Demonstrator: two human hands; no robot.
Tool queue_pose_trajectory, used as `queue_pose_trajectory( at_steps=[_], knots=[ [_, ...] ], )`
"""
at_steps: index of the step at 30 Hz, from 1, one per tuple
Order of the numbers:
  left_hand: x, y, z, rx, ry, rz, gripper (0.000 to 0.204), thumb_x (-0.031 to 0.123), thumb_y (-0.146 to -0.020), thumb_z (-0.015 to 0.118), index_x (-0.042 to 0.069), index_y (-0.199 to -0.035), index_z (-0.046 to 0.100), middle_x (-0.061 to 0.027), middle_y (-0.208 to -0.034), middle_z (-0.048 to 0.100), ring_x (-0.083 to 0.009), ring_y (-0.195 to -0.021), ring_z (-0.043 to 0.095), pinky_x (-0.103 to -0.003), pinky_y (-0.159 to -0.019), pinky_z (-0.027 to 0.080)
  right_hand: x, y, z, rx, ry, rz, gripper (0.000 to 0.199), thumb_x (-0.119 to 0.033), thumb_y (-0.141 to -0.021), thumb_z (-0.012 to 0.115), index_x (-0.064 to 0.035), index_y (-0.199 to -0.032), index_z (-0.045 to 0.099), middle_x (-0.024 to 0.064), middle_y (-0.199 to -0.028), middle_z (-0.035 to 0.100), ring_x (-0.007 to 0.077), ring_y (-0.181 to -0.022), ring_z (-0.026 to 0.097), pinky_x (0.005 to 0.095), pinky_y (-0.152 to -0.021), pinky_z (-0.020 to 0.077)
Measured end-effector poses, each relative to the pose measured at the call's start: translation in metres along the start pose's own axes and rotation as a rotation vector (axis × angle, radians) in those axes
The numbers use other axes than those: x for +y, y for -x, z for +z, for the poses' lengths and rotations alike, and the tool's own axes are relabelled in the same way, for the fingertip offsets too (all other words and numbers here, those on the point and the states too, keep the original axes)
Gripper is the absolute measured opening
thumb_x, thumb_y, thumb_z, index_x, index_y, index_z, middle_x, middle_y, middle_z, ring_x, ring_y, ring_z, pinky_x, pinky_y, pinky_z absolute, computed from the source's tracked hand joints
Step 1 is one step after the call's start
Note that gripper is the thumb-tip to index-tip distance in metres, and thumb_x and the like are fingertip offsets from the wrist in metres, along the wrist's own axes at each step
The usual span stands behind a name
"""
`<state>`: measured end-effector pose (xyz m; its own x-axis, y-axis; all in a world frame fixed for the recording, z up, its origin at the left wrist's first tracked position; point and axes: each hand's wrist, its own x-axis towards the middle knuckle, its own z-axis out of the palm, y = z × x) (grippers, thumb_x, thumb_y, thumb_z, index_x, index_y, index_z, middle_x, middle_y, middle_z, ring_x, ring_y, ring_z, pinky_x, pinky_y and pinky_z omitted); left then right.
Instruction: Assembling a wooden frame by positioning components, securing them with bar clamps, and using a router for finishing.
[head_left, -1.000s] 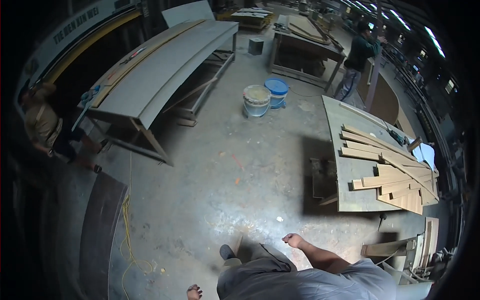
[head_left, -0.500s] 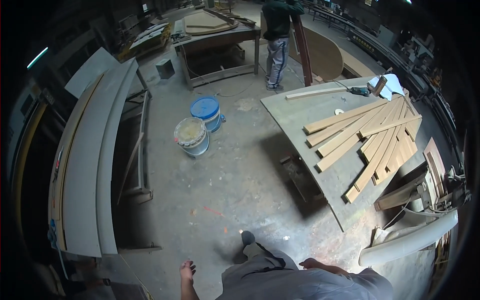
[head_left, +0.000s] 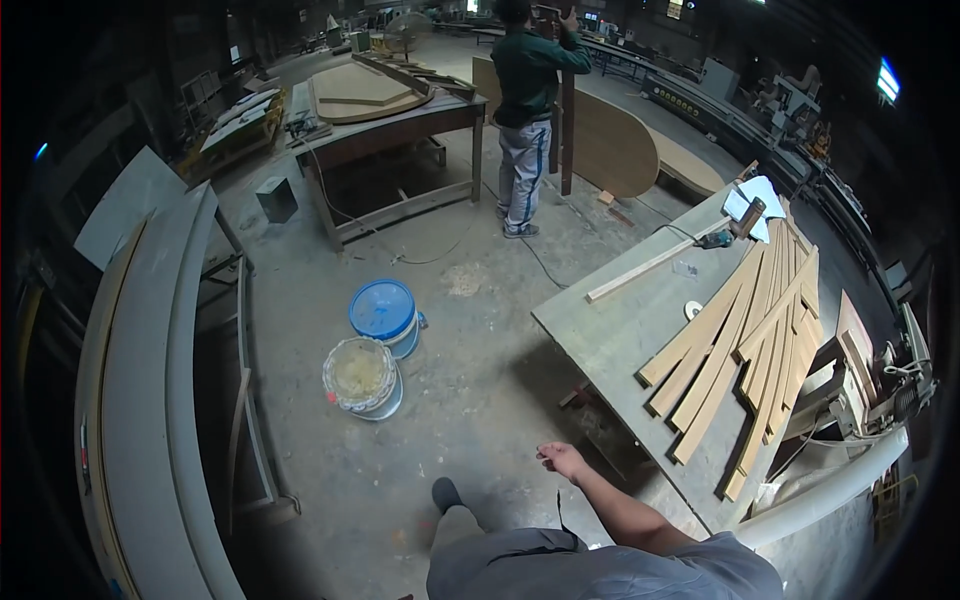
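Observation:
My right hand point(head_left: 564, 461) hangs out ahead of my body over the concrete floor, left of the near table point(head_left: 610, 330). Its fingers are loosely bent and somewhat apart, and nothing shows in them. Touching no object, it is nearest to that table's front left edge. On the table a fan of long pale wooden strips point(head_left: 700, 375) lies with one strip across the others. A corded power drill point(head_left: 716, 239), a white tape roll point(head_left: 692, 310) and white paper point(head_left: 762, 200) lie farther back. My left hand is out of the picture.
Two buckets, one blue-lidded point(head_left: 383, 309) and one with a whitish top point(head_left: 359, 374), stand on the floor ahead. Long grey panels point(head_left: 140, 400) lie on a rack at left. A person point(head_left: 525, 100) stands by a workbench point(head_left: 400, 130). A cord point(head_left: 540, 262) crosses the floor.
My right hand has swung forward from beside my body, and my left hand has left the picture. The buckets and the person appear nearer. The other foot is now forward.

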<state>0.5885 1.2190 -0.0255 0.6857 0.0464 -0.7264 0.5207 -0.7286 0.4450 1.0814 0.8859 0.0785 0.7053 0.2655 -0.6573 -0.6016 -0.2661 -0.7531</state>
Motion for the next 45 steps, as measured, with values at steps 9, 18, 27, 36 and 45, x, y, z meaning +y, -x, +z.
queue_pose_trajectory(
  at_steps=[9,18,27,36,45],
  knots=[
    [0.059,-0.206,-0.291,0.152,0.917,-0.299,0.036,0.033,-0.091,0.057,0.004,-0.112,0.062,-0.0113,-0.093,0.063,-0.0197,-0.080,0.059,-0.036,-0.063,0.051,-0.083,-0.076,0.025,0.110,-0.164,0.023,0.026,-0.030,-0.095,0.059,-0.0070,-0.108,0.064,0.0030,-0.101,0.068,0.0105,-0.080,0.060,0.0268,-0.077,0.0508],
    [0.185,-0.533,-0.555,0.281,0.746,-0.107,0.035,0.034,-0.091,0.054,0.008,-0.113,0.062,-0.0073,-0.094,0.066,-0.0206,-0.076,0.062,-0.037,-0.065,0.049,-0.202,-0.190,-0.036,0.309,-0.246,-0.150,0.027,-0.026,-0.095,0.059,-0.0026,-0.108,0.065,0.0045,-0.097,0.068,0.0122,-0.083,0.062,0.0281,-0.079,0.0524],
    [0.348,-0.629,-0.612,0.037,0.394,0.205,0.031,0.027,-0.092,0.062,0.004,-0.111,0.066,-0.0021,-0.088,0.066,-0.0116,-0.077,0.059,-0.027,-0.071,0.048,-0.396,-0.337,-0.113,0.359,-0.118,-0.269,0.025,-0.023,-0.094,0.061,-0.0029,-0.109,0.066,0.0009,-0.091,0.066,0.0092,-0.081,0.059,0.0247,-0.075,0.0485],
    [0.328,-0.699,-0.729,0.018,0.485,-0.404,0.039,0.039,-0.087,0.061,0.006,-0.109,0.065,-0.0080,-0.096,0.066,-0.0225,-0.080,0.063,-0.040,-0.063,0.050,-0.408,-0.501,-0.146,0.437,-0.350,0.035,0.025,-0.027,-0.093,0.060,-0.0047,-0.103,0.065,0.0042,-0.091,0.068,0.0138,-0.077,0.060,0.0291,-0.073,0.0511],
    [0.458,-0.883,-0.843,0.034,0.720,-0.035,0.029,0.028,-0.089,0.062,0.005,-0.105,0.069,-0.0034,-0.084,0.066,-0.0149,-0.075,0.060,-0.030,-0.066,0.047,-0.355,-0.561,-0.198,0.402,0.303,0.398,0.030,-0.032,-0.089,0.064,-0.0061,-0.102,0.071,0.0055,-0.094,0.071,0.0193,-0.077,0.064,0.0341,-0.072,0.0517]
  ],
)
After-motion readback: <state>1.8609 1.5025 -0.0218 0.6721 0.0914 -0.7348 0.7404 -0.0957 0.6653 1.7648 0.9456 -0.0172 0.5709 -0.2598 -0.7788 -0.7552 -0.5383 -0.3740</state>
